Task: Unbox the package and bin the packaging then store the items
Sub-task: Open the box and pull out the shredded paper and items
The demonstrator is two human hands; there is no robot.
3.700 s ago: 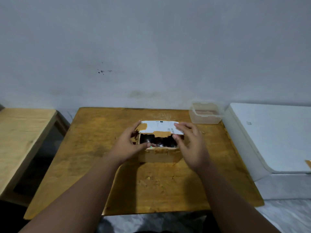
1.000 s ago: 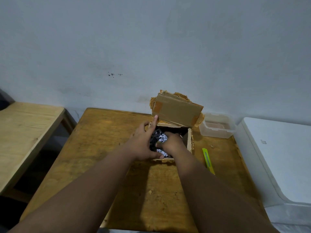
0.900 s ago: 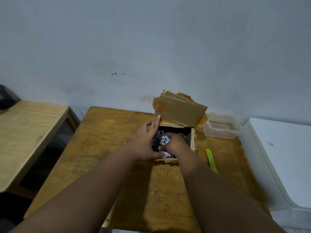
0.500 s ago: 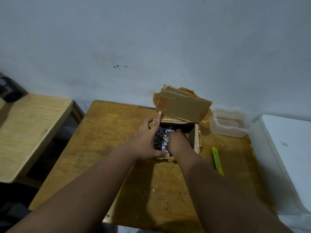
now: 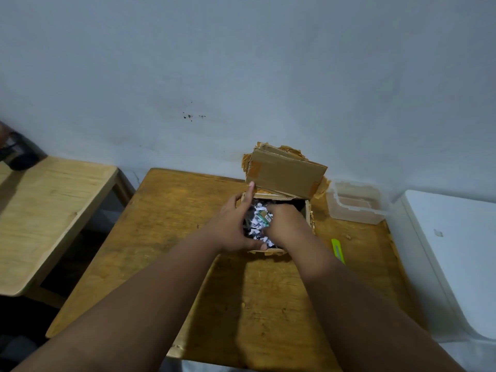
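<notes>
Since a sec ago, a green item (image 5: 265, 219) shows amid shredded paper (image 5: 255, 232) in box (image 5: 308, 213); my right hand (image 5: 284, 224) is closed on it, left hand (image 5: 233, 229) spread on box wall. Flap (image 5: 284, 177) up; cutter (image 5: 338, 251), tub (image 5: 357, 208) to the right.

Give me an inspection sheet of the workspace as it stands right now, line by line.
Surface: wooden table, worn and scuffed, small crumbs on top.
Job's things: cardboard box open, flap folded back and standing; shredded paper filler and a small green item inside.
Clutter: yellow-green cutter right of the box; clear plastic tub at the far right corner.
Grippers: left hand on the box's left side, index finger pointing up; right hand dug into the filler, grasp hidden.
Cables: nothing seen.
Surroundings: second wooden table left; white appliance right; grey wall behind.
</notes>
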